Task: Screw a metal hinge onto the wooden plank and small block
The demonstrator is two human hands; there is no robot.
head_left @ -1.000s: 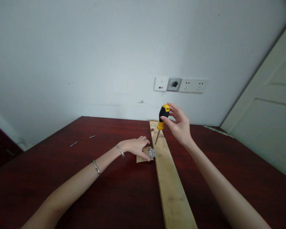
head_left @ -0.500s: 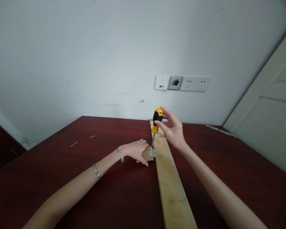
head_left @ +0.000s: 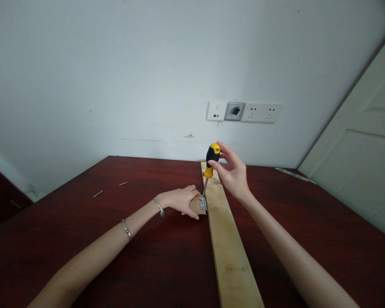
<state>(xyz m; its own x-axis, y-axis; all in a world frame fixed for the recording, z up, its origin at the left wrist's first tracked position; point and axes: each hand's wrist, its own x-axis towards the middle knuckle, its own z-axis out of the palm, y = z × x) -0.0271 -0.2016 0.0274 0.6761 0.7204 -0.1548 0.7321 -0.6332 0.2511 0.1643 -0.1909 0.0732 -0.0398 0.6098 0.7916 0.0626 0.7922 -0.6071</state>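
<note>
A: Where is the hinge?
B: On the small block, beside the plank, which reaches the far edge of the tabletop.
A: The grasp?
B: Left hand clamped on the block; right hand closed around the screwdriver.

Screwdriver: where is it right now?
In the head view, the screwdriver is just right of centre, in the right hand, pointing down toward the hinge.
</note>
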